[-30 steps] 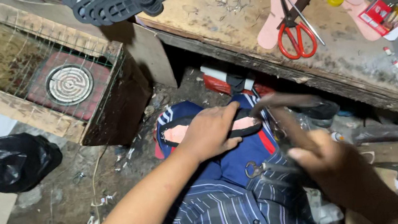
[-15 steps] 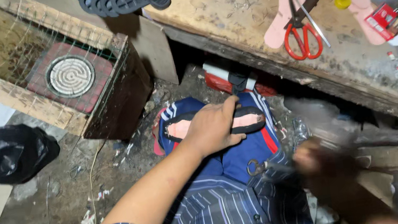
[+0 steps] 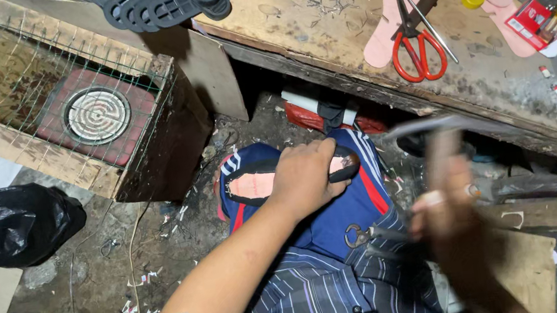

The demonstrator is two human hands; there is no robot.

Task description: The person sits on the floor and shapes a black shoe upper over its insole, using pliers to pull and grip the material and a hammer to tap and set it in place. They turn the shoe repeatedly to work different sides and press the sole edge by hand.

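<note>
A worn wooden workbench (image 3: 348,34) is seen across the top, cluttered with red-handled scissors (image 3: 416,47), pink sole cut-outs (image 3: 386,26) and black rubber soles (image 3: 167,0), all laid within arm's reach. To the left, a wire-covered wooden crate (image 3: 34,73) is set on the floor with a round heating coil (image 3: 96,115) inside it, and a black plastic bag (image 3: 14,224) is slumped beside it. Lower down, a shoe sole (image 3: 260,180), pink with a black edge, is laid across the knee, on blue trousers (image 3: 342,212), so the lap serves as a rest. It is pressed flat under the left hand (image 3: 306,178), fingers closed over its right end to keep it from slipping. The right hand (image 3: 452,213) is blurred in motion, wrapped around a tool's handle (image 3: 445,157); how tightly cannot be told.
</note>
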